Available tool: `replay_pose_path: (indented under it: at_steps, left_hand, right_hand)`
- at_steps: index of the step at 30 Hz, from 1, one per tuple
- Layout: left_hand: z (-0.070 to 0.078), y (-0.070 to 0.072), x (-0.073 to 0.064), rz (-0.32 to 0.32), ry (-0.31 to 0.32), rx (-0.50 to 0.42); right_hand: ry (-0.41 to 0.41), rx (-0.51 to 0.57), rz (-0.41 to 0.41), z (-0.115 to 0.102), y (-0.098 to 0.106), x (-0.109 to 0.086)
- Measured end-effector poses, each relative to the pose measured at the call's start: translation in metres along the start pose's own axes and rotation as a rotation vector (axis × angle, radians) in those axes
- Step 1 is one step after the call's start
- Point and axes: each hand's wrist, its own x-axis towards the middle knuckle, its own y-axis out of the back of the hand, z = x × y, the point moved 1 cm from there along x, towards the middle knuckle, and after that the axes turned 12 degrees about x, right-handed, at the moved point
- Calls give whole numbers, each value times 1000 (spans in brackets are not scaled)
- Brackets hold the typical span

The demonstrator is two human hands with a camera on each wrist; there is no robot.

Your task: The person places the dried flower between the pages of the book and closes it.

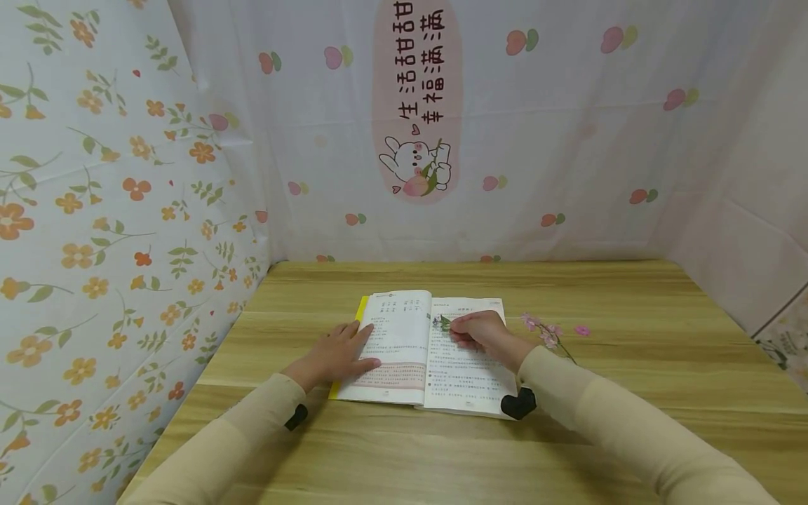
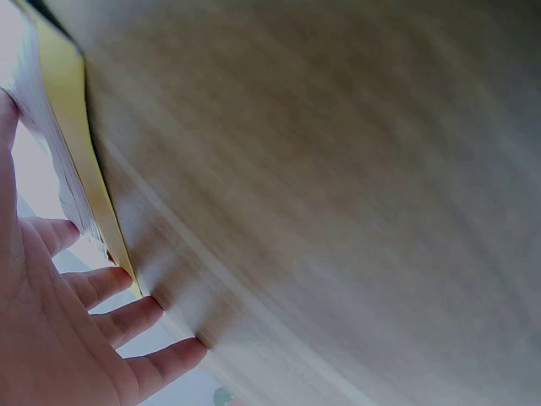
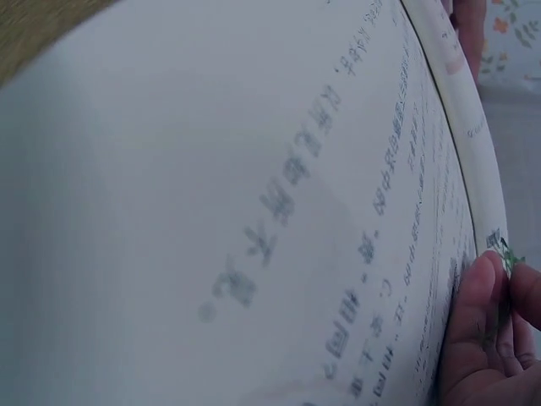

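An open book (image 1: 399, 337) with a yellow cover edge (image 2: 89, 169) lies on the wooden table. My left hand (image 1: 337, 356) rests on its left page and outer edge, thumb spread over the page. In the left wrist view, the fingers (image 2: 127, 321) reach past the yellow cover, fairly straight. Over the upper part of the right page, my right hand (image 1: 482, 333) pinches a small sprig (image 1: 444, 323) with green leaves and purple bits. The right wrist view shows green leaf tips (image 3: 510, 254) at the fingertips; the rest of the sprig is hidden.
Right of the book, a stem with pink flowers (image 1: 549, 335) lies on the table (image 1: 391, 449), with a single pink bloom (image 1: 582, 330) beside it. A printed curtain (image 1: 555, 140) hangs behind the table, and a floral cloth (image 1: 113, 210) at the left.
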Motion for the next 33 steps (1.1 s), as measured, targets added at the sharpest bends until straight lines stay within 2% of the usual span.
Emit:
replay_pose_path:
  at_steps: [9,13,16,23,27,33]
  left_hand:
    - [0,1,0,7,0,16]
    - [-1,-1,2,19,-6,19]
    - [-1,-2,2,14,-4,19]
    - [0,-1,2,7,-3,14]
    - [-1,-2,2,15,-1,14]
    - [-1,-3,2,19,-7,4]
  right_hand:
    - [-6,-2,10,1,-2,1]
    - [14,-34,7,1,-3,0]
    - [48,-78,-5,1,-3,-2]
    - [157,-269,-15,-7,2,-8]
    - [198,-343,-21,-12,8,-10]
    - [209,-391,-34,-16,16,-10]
